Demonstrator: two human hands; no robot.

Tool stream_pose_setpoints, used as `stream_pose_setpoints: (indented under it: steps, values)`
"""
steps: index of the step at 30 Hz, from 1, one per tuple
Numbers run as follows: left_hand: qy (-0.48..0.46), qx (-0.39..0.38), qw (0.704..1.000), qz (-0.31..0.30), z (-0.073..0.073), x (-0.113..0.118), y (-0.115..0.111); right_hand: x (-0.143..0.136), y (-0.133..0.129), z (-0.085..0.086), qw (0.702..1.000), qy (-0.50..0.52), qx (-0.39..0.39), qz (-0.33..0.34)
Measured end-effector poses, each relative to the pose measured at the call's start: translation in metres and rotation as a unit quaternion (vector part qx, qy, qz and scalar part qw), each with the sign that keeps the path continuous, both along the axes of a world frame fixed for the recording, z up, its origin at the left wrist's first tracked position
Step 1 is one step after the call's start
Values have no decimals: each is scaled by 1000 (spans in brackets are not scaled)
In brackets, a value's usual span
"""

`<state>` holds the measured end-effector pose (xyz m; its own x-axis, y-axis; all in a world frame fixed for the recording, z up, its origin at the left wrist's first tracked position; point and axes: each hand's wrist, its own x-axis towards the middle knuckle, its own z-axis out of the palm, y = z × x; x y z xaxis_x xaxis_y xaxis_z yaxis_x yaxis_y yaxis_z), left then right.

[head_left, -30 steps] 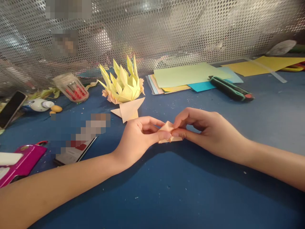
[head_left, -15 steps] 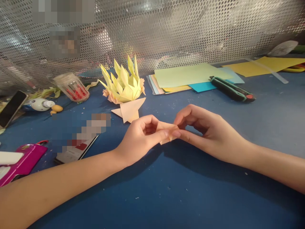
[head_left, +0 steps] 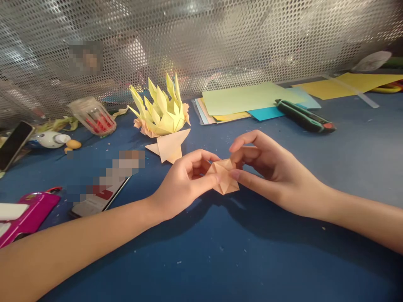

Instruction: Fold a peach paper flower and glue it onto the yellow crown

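Observation:
A small peach folded paper [head_left: 224,178] with creases is held up over the blue table [head_left: 201,260]. My left hand [head_left: 185,182] pinches its left side between thumb and fingers. On its right side, the thumb and fingers of my right hand [head_left: 270,172] grip the edge, with the index finger raised. Just beyond my left hand lie peach folded paper pieces [head_left: 171,144], partly overlapping. They touch or nearly touch a yellow folded-paper flower [head_left: 163,111] with pointed petals and peach paper around its base.
Behind are coloured sheets [head_left: 239,98], a dark green cutter [head_left: 304,117] and yellow paper [head_left: 346,85] before a perforated metal screen [head_left: 220,42]. At left are a jar with red bits [head_left: 94,117], a white-blue bottle [head_left: 48,139], a phone [head_left: 103,195] and a magenta object [head_left: 37,214].
The peach paper has turned so its creased, star-like face shows more. My right index finger has lifted off it. The view has shifted slightly.

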<state>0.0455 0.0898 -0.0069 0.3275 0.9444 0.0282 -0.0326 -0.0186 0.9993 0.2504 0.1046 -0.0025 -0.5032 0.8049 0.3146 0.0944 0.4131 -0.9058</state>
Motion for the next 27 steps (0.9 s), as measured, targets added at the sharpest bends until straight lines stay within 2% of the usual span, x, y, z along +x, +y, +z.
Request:
stream_pose_setpoints:
  steps: [5, 9, 11, 14, 18, 22, 27]
  values:
    - [-18, -20, 999, -35, 1, -2, 0, 2, 2, -2, 998, -11, 62, -14]
    - [-37, -31, 999, 4, -1, -1, 0, 3, 5, -3, 987, -36, 154, -31]
    - [-45, -36, 998, 19, -1, 0, 0, 3, 6, -4, 990, -35, 134, -13]
    - [-42, -38, 998, 15, 0, 1, -1, 3, 7, -4, 998, -22, 60, 10]
    - [-9, -9, 1000, 15, 0, 1, -2, 3, 7, -3, 1000, -15, 12, 6]
    - [9, 8, 1000, 15, 2, 2, -1, 4, 7, -2, 1000, -15, 7, -10]
    - [34, 2, 999, -7, 1, 0, -2, 6, 9, -4, 997, -19, 47, -50]
